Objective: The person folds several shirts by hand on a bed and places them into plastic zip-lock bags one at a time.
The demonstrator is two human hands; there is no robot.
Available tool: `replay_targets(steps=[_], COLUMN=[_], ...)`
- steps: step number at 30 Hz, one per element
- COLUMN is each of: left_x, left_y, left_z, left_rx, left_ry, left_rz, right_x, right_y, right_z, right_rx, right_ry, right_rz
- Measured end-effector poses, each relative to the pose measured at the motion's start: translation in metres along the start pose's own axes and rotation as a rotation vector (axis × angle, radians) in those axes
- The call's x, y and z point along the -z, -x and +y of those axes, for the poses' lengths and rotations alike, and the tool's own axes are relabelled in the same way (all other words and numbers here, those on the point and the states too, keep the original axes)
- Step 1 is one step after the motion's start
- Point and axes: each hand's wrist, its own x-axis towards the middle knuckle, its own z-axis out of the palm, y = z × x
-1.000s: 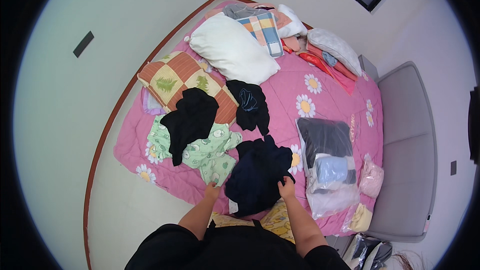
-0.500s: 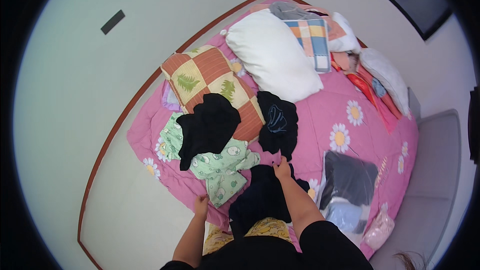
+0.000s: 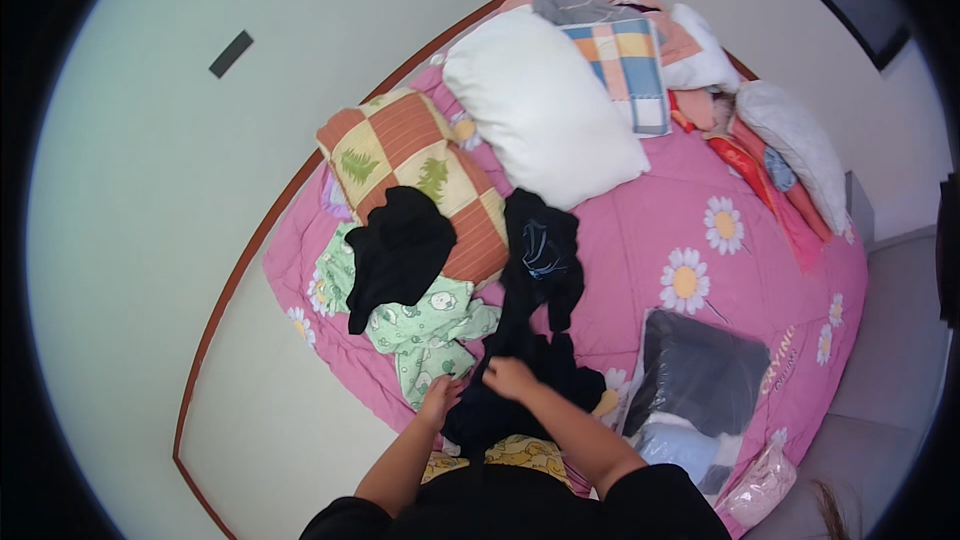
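Observation:
My right hand (image 3: 510, 378) is closed on the black garment (image 3: 543, 258) with a blue line print. A stretch of its cloth runs down from the printed part to my fingers. Beneath that hand a dark navy garment (image 3: 555, 380) lies crumpled against my lap. My left hand (image 3: 439, 401) is at the navy garment's left edge, its fingers stretched toward the cloth and apparently gripping nothing. Just beyond it lie light green printed clothes (image 3: 425, 335). Another black garment (image 3: 402, 258) rests partly on them and on a checked brown and yellow pillow (image 3: 415, 155).
A white pillow (image 3: 545, 105) and a plaid cushion (image 3: 620, 65) lie at the far side of the pink flowered quilt (image 3: 625, 270). To the right are a clear bag of dark and blue textiles (image 3: 700, 375), a small pink bag (image 3: 762, 480) and a grey headboard (image 3: 890, 340).
My right hand has moved left and toward me, drawing part of the printed black garment along. My left hand has come right to the navy garment's edge. The view has shifted slightly.

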Motion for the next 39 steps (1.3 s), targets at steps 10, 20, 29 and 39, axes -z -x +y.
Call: replay_targets(steps=[10,20,29,39], left_x=[-0.093,-0.064,0.01,0.063], left_y=[-0.003,0.14,0.146,0.093], left_z=[0.005,0.092,0.078,0.083], left_rx=[-0.564,-1.531,-1.017,-0.238], left_ry=[-0.76,-1.322,-1.435,-0.503], left_rz=[-0.142,-1.047,-1.372,-0.689], right_x=[0.009,0.05,-0.025,-0.035], right_y=[0.142,0.158,0.131,0.157], right_z=[-0.015,-0.093,-0.122,-0.21], right_rx=[-0.146,-0.333,-0.311,0.045], right_ry=[-0.635,-1.246,-0.797,-1.491], right_rz=[-0.101,0.538,0.405,0.389])
